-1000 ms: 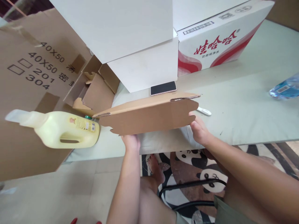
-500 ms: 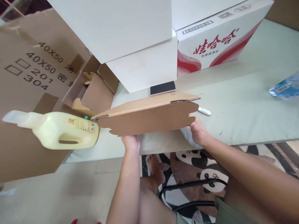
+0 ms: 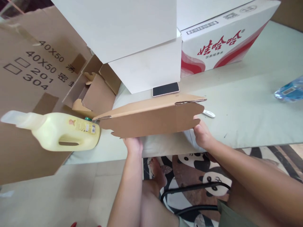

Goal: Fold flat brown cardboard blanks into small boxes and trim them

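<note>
A brown cardboard box [image 3: 151, 119] is held up in front of me over the near part of the covered table, its notched flap facing me. My left hand [image 3: 133, 146] grips it from below near its left half; the fingers are hidden behind the cardboard. At the box's right end, my right hand [image 3: 201, 132] is closed on the edge, with most fingers out of sight. Beyond the box lie a dark-screened phone [image 3: 166, 89] and a small white tool [image 3: 209, 113], partly covered by the flap.
White boxes [image 3: 144, 67] and a red-and-white printed carton [image 3: 213, 47] stand at the back. A yellow jug [image 3: 68, 131] is at left beside a large carton [image 3: 19, 104] and an open cardboard box [image 3: 99, 94]. A water bottle [image 3: 290, 90] lies at right on the tablecloth [image 3: 251, 113].
Both hands still hold the cardboard box in nearly the same pose. Its right end and my right hand sit slightly farther right; the view has shifted a little.
</note>
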`<state>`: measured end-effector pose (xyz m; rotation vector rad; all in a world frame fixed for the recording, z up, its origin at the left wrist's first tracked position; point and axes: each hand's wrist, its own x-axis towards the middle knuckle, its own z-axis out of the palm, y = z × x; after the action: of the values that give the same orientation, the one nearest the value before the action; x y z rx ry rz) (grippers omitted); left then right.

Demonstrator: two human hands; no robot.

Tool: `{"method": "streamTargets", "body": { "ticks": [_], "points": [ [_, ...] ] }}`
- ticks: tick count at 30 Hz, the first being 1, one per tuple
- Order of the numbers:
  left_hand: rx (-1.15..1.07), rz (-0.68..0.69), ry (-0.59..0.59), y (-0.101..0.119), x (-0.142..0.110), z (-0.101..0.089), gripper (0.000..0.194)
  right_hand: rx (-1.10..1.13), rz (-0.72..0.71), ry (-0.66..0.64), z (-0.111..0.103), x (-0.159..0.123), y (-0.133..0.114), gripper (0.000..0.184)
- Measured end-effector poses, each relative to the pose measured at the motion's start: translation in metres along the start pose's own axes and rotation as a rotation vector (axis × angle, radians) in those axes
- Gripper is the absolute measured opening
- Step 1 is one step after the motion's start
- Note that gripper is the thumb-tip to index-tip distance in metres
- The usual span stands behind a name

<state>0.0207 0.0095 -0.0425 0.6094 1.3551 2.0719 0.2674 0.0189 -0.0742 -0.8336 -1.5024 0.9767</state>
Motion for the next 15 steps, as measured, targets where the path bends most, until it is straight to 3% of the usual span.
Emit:
{"method": "streamTargets", "body": {
  "ticks": [15],
  "points": [
    [-0.018, -0.002, 0.008, 0.0004, -0.0003, -0.0007, 0.036, -0.011, -0.028, 0.004, -0.0005, 0.002, -0.0056, 0.05]
  ]
}}
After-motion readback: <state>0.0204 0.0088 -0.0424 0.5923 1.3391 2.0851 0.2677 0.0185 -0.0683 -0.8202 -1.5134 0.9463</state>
